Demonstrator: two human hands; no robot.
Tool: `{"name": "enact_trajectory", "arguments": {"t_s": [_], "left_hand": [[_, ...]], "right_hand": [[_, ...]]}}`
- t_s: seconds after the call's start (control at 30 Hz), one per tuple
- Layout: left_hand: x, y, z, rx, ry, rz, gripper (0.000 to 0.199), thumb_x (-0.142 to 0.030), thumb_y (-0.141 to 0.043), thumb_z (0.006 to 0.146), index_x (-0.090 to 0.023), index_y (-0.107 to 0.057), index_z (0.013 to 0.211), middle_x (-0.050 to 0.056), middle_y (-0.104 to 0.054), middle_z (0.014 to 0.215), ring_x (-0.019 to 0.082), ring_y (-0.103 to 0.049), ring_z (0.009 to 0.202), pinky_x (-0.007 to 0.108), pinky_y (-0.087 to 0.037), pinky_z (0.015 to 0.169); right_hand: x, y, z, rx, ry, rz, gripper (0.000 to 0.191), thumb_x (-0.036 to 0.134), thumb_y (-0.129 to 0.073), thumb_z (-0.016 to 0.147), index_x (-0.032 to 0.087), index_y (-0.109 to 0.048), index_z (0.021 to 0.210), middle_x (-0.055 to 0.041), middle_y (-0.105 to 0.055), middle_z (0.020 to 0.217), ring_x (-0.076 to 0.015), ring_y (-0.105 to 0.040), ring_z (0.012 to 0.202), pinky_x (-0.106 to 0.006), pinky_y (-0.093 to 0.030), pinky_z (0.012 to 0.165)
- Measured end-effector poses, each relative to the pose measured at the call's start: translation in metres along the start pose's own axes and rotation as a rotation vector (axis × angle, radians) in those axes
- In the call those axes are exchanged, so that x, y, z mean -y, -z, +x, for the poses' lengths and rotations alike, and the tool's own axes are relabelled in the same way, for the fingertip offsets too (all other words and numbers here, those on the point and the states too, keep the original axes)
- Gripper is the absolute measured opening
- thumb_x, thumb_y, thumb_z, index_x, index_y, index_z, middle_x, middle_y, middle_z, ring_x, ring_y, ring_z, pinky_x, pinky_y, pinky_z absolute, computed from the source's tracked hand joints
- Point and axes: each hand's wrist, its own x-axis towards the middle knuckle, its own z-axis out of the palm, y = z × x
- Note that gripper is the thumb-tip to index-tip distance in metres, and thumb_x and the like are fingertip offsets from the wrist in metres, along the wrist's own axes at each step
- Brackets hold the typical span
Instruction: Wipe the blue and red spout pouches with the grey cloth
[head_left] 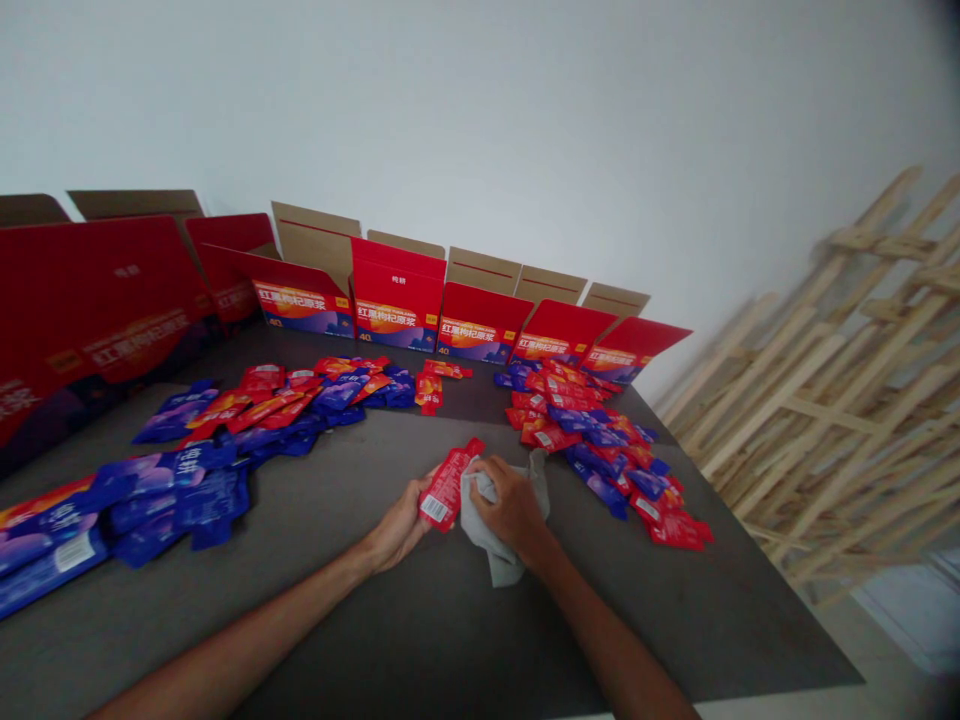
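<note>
My left hand (400, 527) grips a red foil sachet (448, 486) near its lower end, with a white barcode label showing. My right hand (511, 505) is shut on a grey cloth (491, 540) and presses it against the sachet's upper part. Part of the sachet is hidden under the cloth. Red and blue sachets lie in loose heaps (581, 430) to the right of my hands. More heaps (277, 410) spread to the left, and neither heap touches my hands.
Both hands work over a dark grey table (420, 640). Red printed cartons (397, 295) with raised flaps stand along the far edge, and a larger red carton (97, 310) stands at the left. Pale wooden frames (817, 400) lean against the white wall at the right.
</note>
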Motion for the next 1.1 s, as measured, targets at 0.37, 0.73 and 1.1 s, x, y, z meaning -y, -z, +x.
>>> {"name": "enact_trajectory", "arguments": {"t_s": [0.37,0.73,1.1], "left_hand": [[-0.005,-0.002,0.002,0.020,0.005,-0.043,0.026,-0.027,-0.050,0.092,-0.012,-0.067,0.103,0.008,-0.072,0.082,0.020,-0.064,0.073,0.031,-0.049,0.070],[-0.004,0.006,0.003,0.039,0.060,-0.032,0.029,-0.029,-0.046,0.093,-0.009,-0.067,0.095,0.013,-0.071,0.081,0.021,-0.065,0.069,0.031,-0.052,0.060],[-0.017,0.001,0.001,0.060,0.273,-0.313,0.030,-0.026,-0.044,0.094,-0.008,-0.069,0.098,0.012,-0.075,0.092,0.022,-0.068,0.083,0.038,-0.049,0.083]], "right_hand": [[0.006,-0.006,-0.006,0.083,0.080,-0.034,0.017,0.013,-0.057,0.084,0.021,-0.061,0.099,-0.0011,-0.066,0.095,-0.0182,-0.065,0.084,-0.027,-0.048,0.074],[0.001,0.000,-0.001,0.004,0.005,-0.059,0.017,0.014,-0.054,0.085,0.021,-0.061,0.100,-0.0026,-0.065,0.096,-0.0186,-0.064,0.085,-0.030,-0.049,0.077],[0.007,0.006,-0.005,-0.043,0.122,-0.026,0.014,0.018,-0.053,0.085,0.022,-0.060,0.097,-0.0021,-0.064,0.091,-0.0167,-0.063,0.081,-0.027,-0.049,0.072]]}}
